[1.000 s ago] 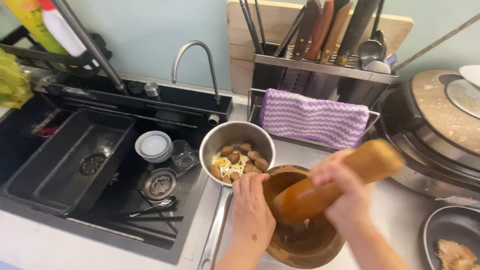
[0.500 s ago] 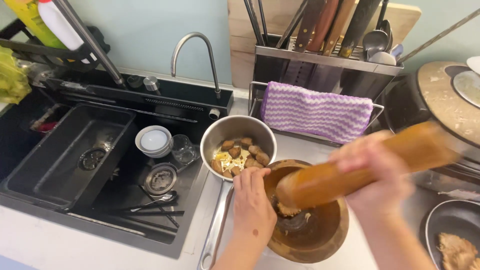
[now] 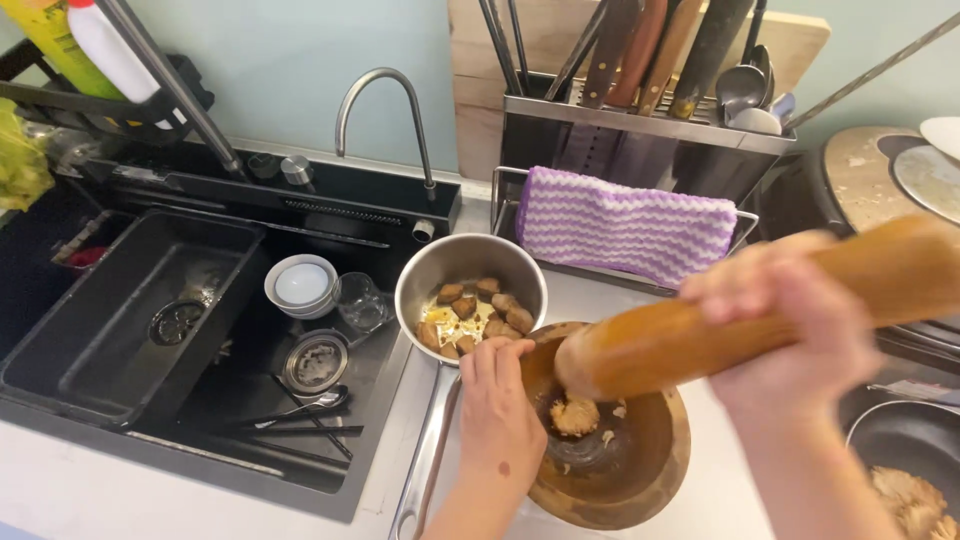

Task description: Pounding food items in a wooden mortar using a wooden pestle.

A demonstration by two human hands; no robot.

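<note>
Right hand (image 3: 790,330) grips a wooden pestle (image 3: 740,320) over the mortar (image 3: 610,440); left hand (image 3: 497,410) steadies its rim.

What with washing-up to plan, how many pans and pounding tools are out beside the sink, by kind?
Steel saucepan: 1
Dark pan: 1
Wooden mortar: 1
Wooden pestle: 1
Total: 4
</note>
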